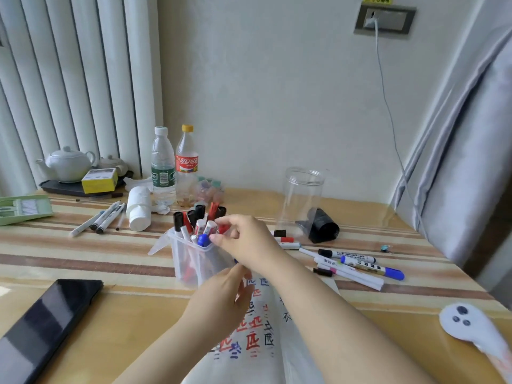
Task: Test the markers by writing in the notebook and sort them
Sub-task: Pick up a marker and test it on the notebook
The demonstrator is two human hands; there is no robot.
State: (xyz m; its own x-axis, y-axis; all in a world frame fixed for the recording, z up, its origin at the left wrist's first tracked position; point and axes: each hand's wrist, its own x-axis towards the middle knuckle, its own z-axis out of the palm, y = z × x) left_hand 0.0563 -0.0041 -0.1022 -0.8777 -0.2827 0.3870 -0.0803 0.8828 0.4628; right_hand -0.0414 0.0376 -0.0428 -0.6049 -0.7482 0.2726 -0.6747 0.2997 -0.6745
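Centrally, across the lower half of the frame: striped table (83, 245), bearing everything. Below centre, white notebook page (257, 336) covered in red, blue and black test marks, partly hidden under both forearms. Just left of centre, translucent plastic cup (191, 261) crammed with upright markers, black and red caps mostly, one blue-capped marker (203, 240) at the near rim. Right of centre, loose pile of markers (357, 266) lying flat, apparently still to be tested or already sorted; cannot tell which. Behind that pile, clear empty jar (302, 198) and a black roll (322, 225).

Right hand (243, 239) over the cup's rim, fingers loosely curled, thumb and forefinger closing near the blue cap; whether actually pinching it, cannot tell. Left hand (221, 297) beside the cup's lower wall, fingers bent toward it, seemingly steadying; grip hidden behind the hand itself.

Likely risks: cup top-heavy and light, so a sideways tug on one marker could tip it and spill the sorted lot back among the loose pile. Tight packing could drag a neighbour out too. Forearms resting on fresh ink could smear the marks.
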